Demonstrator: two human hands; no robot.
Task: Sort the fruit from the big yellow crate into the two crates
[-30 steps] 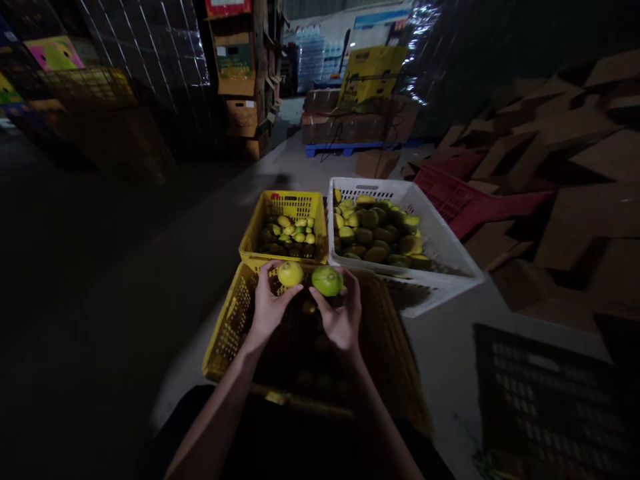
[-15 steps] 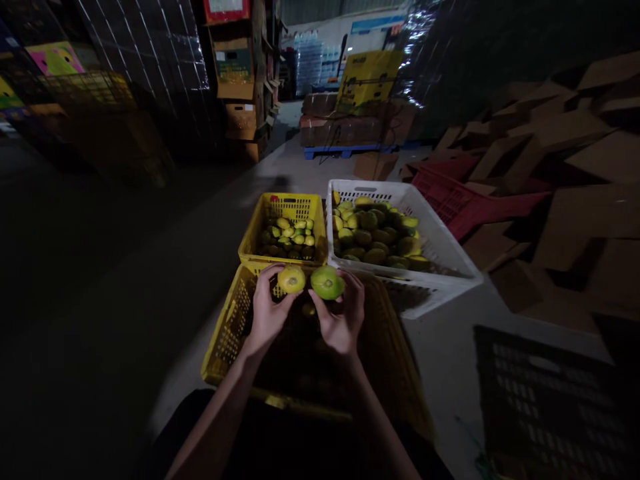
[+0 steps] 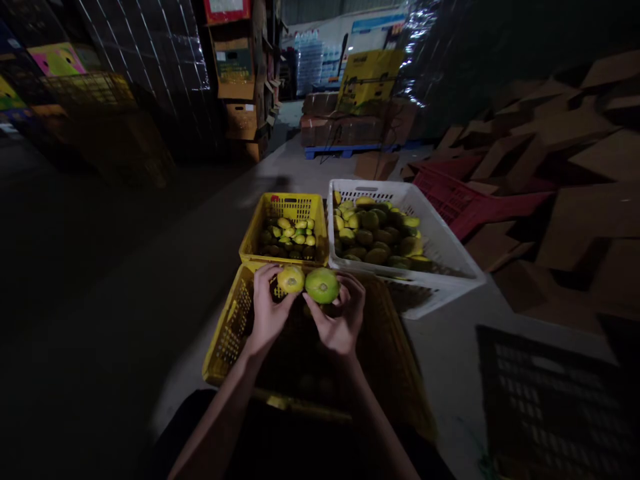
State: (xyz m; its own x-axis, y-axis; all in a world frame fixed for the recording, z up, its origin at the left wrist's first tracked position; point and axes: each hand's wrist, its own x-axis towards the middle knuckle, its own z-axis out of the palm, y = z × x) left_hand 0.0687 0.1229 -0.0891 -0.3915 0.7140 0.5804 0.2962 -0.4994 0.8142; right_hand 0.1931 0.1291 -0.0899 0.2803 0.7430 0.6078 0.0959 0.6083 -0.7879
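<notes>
My left hand (image 3: 266, 313) holds a small yellow-green citrus fruit (image 3: 291, 279) at its fingertips. My right hand (image 3: 340, 321) holds a larger green citrus fruit (image 3: 322, 285) right beside it; the two fruits nearly touch. Both hands hover over the near yellow crate (image 3: 227, 330), whose dark inside holds several fruits that are hard to make out. Beyond it stands a smaller yellow crate (image 3: 285, 203) with several small fruits, and to its right a white crate (image 3: 440, 243) filled with larger green and yellow fruits.
A red crate (image 3: 457, 197) lies tilted behind the white one, among piles of flattened cardboard (image 3: 575, 180) at the right. A dark crate (image 3: 545, 400) sits at the near right. Stacked boxes and a blue pallet (image 3: 345, 148) stand at the back.
Both hands have turned their fruits slightly, and the green fruit has drifted a little left toward the yellow one. The crates have not moved.
</notes>
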